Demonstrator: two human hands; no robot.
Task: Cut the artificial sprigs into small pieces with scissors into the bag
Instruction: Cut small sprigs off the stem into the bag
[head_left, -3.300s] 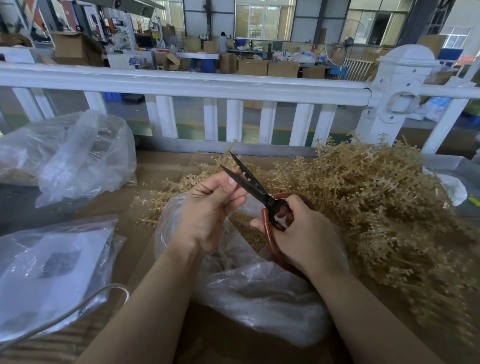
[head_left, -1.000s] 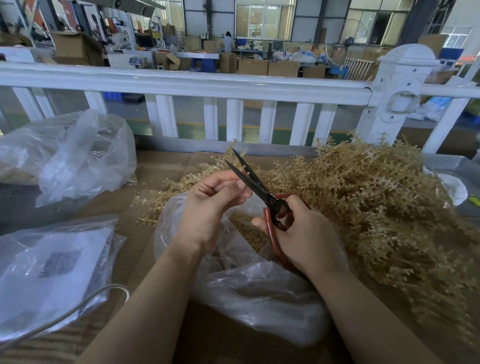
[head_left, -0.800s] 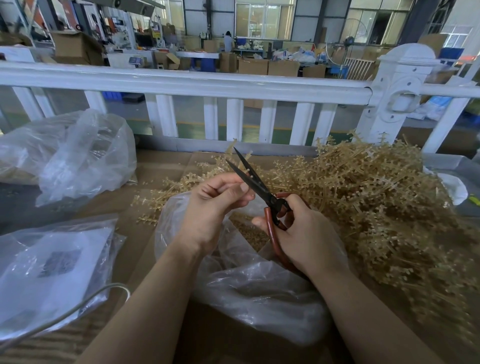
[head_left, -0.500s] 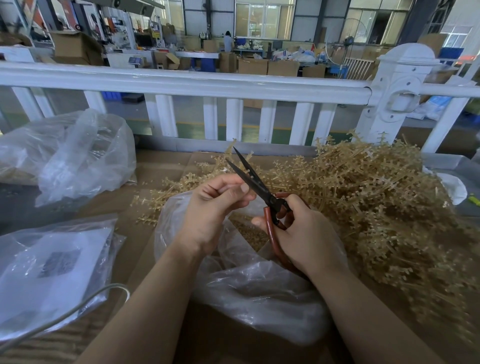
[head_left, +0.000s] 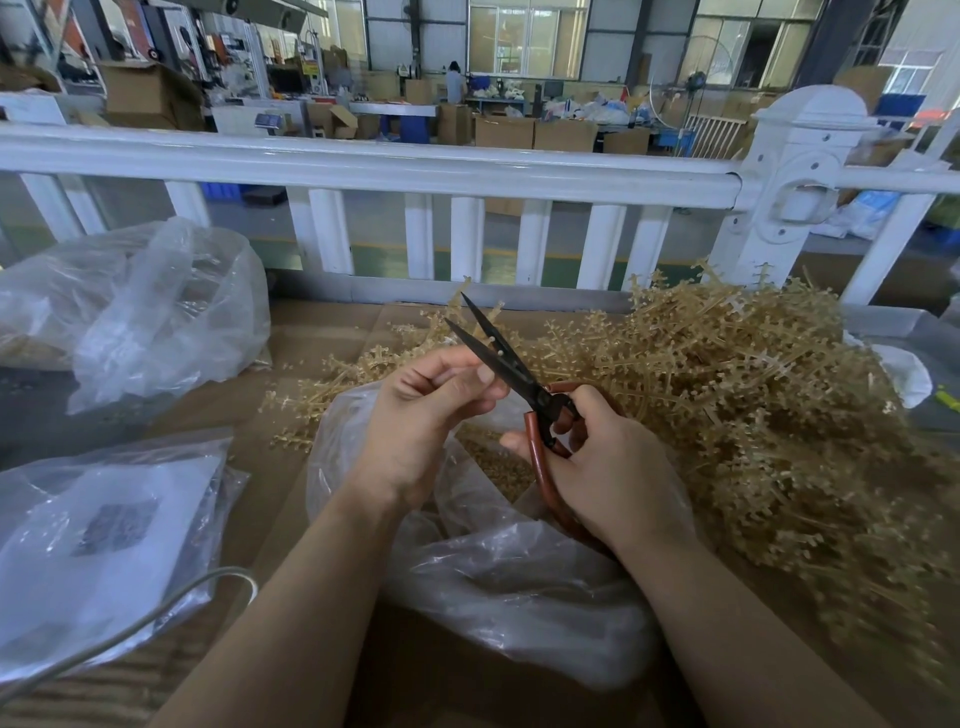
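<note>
Behind the hands, white railing (head_left: 363, 166) and sprig pile (head_left: 753, 405)

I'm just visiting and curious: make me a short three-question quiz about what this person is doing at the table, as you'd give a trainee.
1. True or false: the blades of the black scissors with reddish-brown handles are parted.
2. Which hand grips the scissors' handles? A) the left hand B) the right hand
3. Fill in: below both hands lies the open clear plastic bag, with small tan ____ inside.

Key:
1. True.
2. B; the left hand pinches something small against the blades, too small to identify.
3. Pieces; the heap of tan artificial sprigs lies on the right.
</note>
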